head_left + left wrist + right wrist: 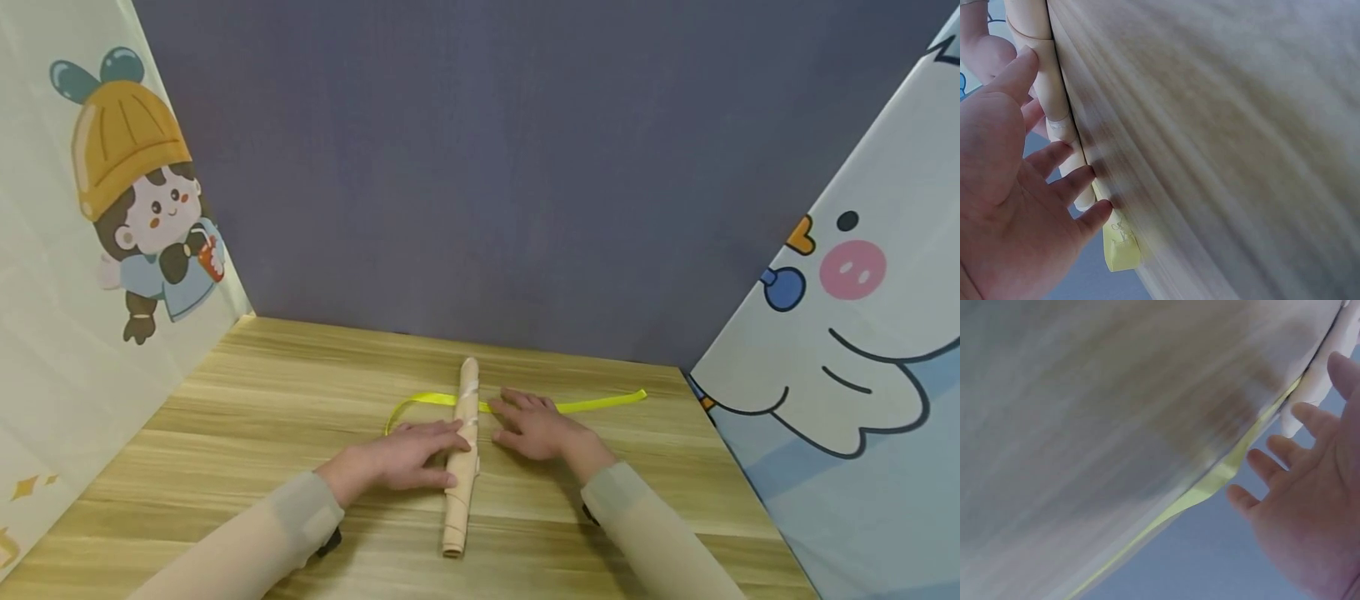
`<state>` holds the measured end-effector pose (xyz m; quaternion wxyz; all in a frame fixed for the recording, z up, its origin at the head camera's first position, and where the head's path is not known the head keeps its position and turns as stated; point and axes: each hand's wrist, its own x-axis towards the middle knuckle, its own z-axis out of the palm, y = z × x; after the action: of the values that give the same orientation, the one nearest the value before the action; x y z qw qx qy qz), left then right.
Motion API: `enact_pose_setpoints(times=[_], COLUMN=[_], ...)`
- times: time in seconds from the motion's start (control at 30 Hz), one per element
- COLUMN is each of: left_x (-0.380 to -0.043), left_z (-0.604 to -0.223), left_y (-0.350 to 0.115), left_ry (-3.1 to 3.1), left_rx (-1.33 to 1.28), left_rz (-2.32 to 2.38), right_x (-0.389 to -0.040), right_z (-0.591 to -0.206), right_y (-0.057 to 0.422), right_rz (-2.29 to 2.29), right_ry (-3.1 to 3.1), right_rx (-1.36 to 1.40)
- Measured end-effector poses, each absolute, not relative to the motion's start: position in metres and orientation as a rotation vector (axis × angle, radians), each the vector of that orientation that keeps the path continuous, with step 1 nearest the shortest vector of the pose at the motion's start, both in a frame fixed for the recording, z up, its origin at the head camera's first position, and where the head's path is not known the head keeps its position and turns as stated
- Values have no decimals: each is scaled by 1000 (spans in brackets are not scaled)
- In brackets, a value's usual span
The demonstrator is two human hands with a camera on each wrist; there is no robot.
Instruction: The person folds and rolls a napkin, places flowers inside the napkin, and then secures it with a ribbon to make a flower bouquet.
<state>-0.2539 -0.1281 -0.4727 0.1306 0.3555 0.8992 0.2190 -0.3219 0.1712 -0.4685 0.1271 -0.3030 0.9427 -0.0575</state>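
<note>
A long, thin beige roll (462, 492) lies lengthwise on the table, its wound layers showing at the near end. Across underneath its far half runs a bright yellow ribbon (603, 402), which bends round on the left and stretches out to the right. My left hand (408, 454) rests against the roll's left side, thumb and fingertips touching it. In the left wrist view its fingers (1075, 182) are spread along the roll. Just right of the roll, my right hand (536, 427) is over the ribbon, fingers relaxed and pointing toward the roll, holding nothing.
The wood-grain table (225, 467) ends at a dark blue-grey wall (465, 167). A cream panel with a cartoon child (161, 208) stands on the left, and a panel with a white cartoon figure (900, 350) on the right.
</note>
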Motion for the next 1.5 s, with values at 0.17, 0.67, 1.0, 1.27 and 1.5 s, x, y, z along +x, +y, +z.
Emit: enact_pose_setpoints(times=[0.17, 0.67, 1.0, 1.27, 1.5], left_x=[-253, -257, -265, -270, -273], left_z=[-472, -474, -473, -473, -473], left_y=[-127, -122, -121, -122, -121], left_ry=[2612, 2675, 2723, 2743, 2751], left_rx=[1029, 985, 787, 613, 543], left_rz=[635, 713, 631, 539, 492], right_x=[-315, -304, -303, -303, -299], right_z=[-465, -462, -467, -470, -471], right_y=[168, 165, 168, 170, 169], right_rz=[-130, -268, -290, -289, -270], right_ry=[2722, 2741, 2752, 2752, 2772], right_rx=[-858, -842, -841, -828, -718])
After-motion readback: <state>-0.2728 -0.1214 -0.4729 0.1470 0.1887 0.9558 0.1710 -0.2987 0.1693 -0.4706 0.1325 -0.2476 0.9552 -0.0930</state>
